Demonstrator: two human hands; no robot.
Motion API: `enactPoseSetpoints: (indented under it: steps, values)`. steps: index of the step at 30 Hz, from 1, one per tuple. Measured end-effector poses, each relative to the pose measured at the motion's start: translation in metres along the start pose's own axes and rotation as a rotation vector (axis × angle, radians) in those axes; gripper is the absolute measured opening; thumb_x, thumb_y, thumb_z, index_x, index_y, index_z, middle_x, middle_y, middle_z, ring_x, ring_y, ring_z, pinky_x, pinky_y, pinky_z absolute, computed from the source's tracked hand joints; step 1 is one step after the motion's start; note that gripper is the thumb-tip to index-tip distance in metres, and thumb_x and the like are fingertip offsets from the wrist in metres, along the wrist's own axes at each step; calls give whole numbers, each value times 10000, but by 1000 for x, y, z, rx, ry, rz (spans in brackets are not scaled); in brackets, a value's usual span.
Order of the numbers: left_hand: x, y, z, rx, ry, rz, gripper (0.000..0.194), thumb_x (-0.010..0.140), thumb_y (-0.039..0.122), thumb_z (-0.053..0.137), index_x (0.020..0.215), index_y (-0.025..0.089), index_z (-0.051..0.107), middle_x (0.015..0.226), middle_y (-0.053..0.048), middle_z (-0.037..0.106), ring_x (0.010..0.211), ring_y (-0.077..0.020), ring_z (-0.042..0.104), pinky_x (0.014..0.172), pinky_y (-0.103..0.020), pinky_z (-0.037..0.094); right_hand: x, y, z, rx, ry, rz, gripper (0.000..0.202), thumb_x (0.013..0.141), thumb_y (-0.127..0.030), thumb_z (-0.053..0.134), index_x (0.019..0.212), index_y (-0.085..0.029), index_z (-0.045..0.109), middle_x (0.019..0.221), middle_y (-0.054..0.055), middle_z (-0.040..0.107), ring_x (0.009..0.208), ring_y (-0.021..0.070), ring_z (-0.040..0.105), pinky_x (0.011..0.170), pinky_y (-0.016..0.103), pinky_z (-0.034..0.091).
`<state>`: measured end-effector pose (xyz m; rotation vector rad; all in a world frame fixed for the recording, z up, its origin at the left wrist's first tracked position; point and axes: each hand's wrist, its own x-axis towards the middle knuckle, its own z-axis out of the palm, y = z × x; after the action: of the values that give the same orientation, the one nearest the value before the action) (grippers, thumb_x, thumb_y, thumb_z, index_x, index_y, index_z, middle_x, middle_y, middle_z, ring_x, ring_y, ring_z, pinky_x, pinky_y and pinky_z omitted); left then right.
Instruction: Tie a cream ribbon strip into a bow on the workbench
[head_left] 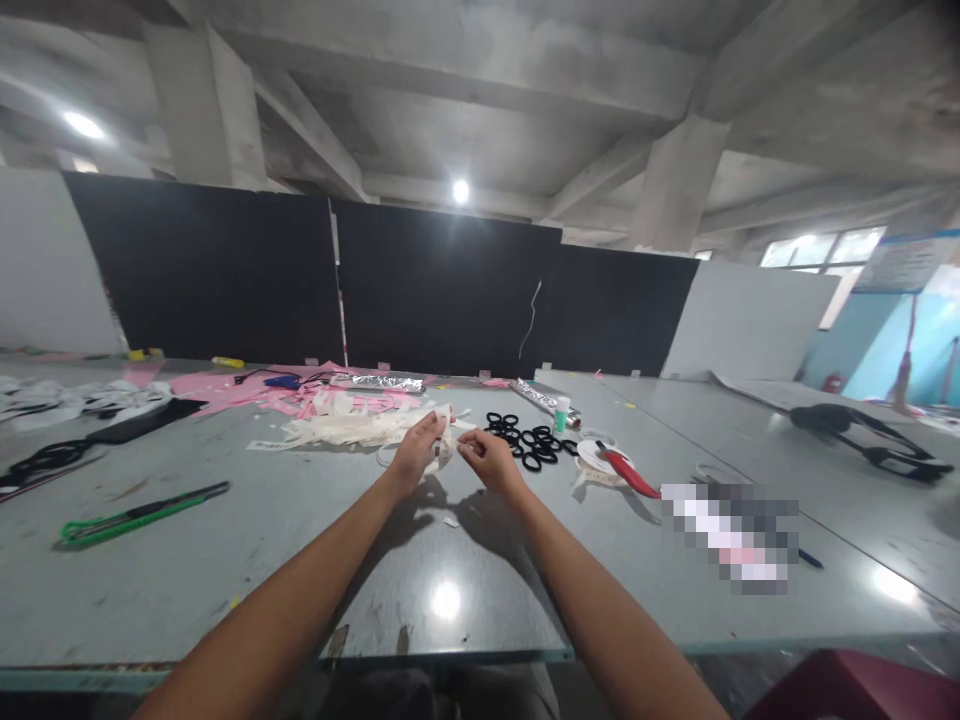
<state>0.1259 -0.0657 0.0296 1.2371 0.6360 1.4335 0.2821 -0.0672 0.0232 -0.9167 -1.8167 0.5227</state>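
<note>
Hands centered over workbench (495, 590), approx. mid-frame, close tog. L hand (418, 452) has fingers curled on pale strip material (448, 440), holding it; exact grip partly hidden by fingers. R hand (491, 462) just beside it, thumb + fingers drawn narrow, tips at the material's R edge; can't tell if pinching it or only touching. Material sits between both hands, above bench; details too small/blurred.

Behind + left of L hand: loose pile of cream strips (337, 425), w/ pink scraps (217, 385) further back/left. Small paper bit (450, 521) on bench, near side of hands.

Right of R hand: cluster of blk rings (532, 462), some overlapping; small green/white bottle (561, 415) at cluster's back edge. Next over, white roll (592, 457) lying flat, red-handled tool (631, 473) partly on top. Blue-tipped item (810, 559) farther R, next to pixelated patch.

Far L: green cutter (142, 513) lying flat, well apart from hands; blk straps (52, 460) + white strips (112, 400) behind it. Foil piece (386, 383) at back, near blk partition (450, 290). Dark obj (870, 440) far R, unclear what.
</note>
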Motion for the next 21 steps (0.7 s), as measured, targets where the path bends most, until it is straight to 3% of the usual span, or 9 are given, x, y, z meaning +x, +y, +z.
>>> enactPoseSetpoints:
  steps: [4,7,10,14,17,21]
  values:
    - [1,-1,-2,110,-89,-24,495,722,475,642,1122,184,621,872,-40,657,733,-128,595,641,-223,447,2,5,-2,54,-5,4,171,757,-310,560,846,-217,674,578,-31,488,540,131,390,561,245,296]
    - [2,-1,-5,212,-77,-21,486,720,478,637,1092,166,640,869,-46,661,756,-144,596,668,-242,449,5,8,-4,87,-20,6,201,768,-292,532,894,-216,669,578,-35,472,535,128,381,549,238,292]
    - [1,1,-7,257,-78,6,468,716,452,647,1085,164,646,1022,-78,655,893,-184,597,750,-272,450,5,9,-6,129,-32,10,205,775,-285,512,895,-212,660,624,-22,513,554,131,406,551,237,313]
    - [-3,5,-3,261,-211,10,483,711,404,668,1141,188,629,1164,-102,613,1052,-230,553,819,-290,439,4,6,-8,166,-80,1,173,785,-276,500,882,-205,624,599,-31,498,536,125,413,542,235,332]
    - [-1,3,-2,320,-242,27,485,696,409,680,1119,175,645,1034,-96,656,884,-196,591,707,-258,453,3,4,-9,172,-67,-13,146,790,-282,512,888,-205,587,560,-53,444,512,114,402,517,227,323]
    - [3,-1,-3,366,-149,4,489,727,484,615,1053,123,668,731,-43,626,584,-114,524,521,-221,405,5,6,-8,293,-38,8,171,786,-322,550,905,-200,548,548,-75,395,488,98,389,484,216,338]
